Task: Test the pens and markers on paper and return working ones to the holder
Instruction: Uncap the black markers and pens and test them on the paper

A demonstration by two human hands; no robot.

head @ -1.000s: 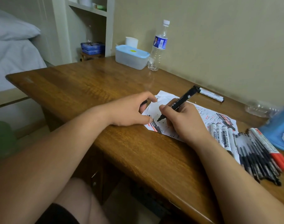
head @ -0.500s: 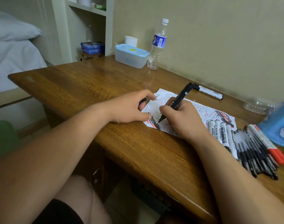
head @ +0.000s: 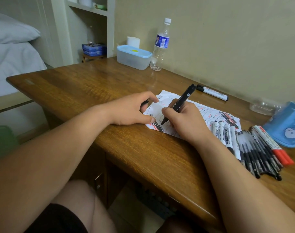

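Black marker (head: pixel 181 103): uncapped, tip down on the paper (head: pixel 210 113) near its left front corner, among black and red test strokes. A white logo on the barrel is too small to read.

Your right hand (head: pixel 187 123) grips the marker low on the barrel in a writing hold, with the heel on the sheet. Judged: this steadies the stroke for a fair ink check.

Your left hand (head: pixel 131 111) is curled at the sheet's left edge, probably to stop it sliding. Thumb and forefinger pinch a small dark piece, likely the cap (head: pixel 144 102), kept ready for recapping.

On the sheet's right end lies a row of white-barrelled markers (head: pixel 227 133); one label reads "WHITEBOARD MARKER". Next to them are a fan of black pens (head: pixel 257 153), then a red-capped marker (head: pixel 276 147) whose print is blurred.

The blue holder (head: pixel 287 126), with a cartoon face, sits just beyond these at the far right.

One marker (head: pixel 212 94) lies apart near the wall; whether it is a reject is unconfirmed.

The bottle (head: pixel 160 47) has a blue label, illegible.
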